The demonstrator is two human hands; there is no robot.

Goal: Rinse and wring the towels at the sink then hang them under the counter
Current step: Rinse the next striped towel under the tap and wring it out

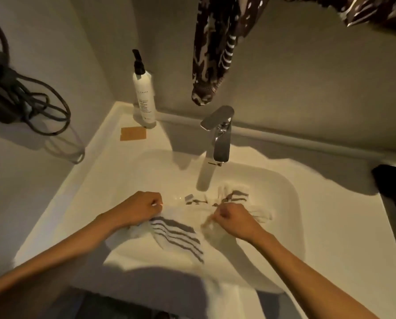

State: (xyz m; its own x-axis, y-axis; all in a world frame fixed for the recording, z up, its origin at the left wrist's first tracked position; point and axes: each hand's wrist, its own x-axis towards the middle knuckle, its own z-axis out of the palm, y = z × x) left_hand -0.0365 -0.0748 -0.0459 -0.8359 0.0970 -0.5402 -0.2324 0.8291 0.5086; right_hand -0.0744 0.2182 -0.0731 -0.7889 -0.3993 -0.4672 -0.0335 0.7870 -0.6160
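Note:
A white towel with grey stripes (176, 236) lies bunched in the white sink basin (282, 187) and spills over the front rim towards me. My left hand (139, 208) grips the towel's left part with curled fingers. My right hand (231, 218) grips a gathered fold of the same towel nearer the basin's middle. A striped end of the towel (238, 195) lies just beyond my right hand. The chrome faucet (220, 134) stands behind the basin, above the towel; I cannot tell whether water runs.
A white pump bottle (144, 97) and a small tan card (132, 134) sit on the sink's back left ledge. A dark patterned cloth (213, 49) hangs from above by the faucet. Black cables (31, 104) hang on the left wall. A dark object (393, 178) sits at right.

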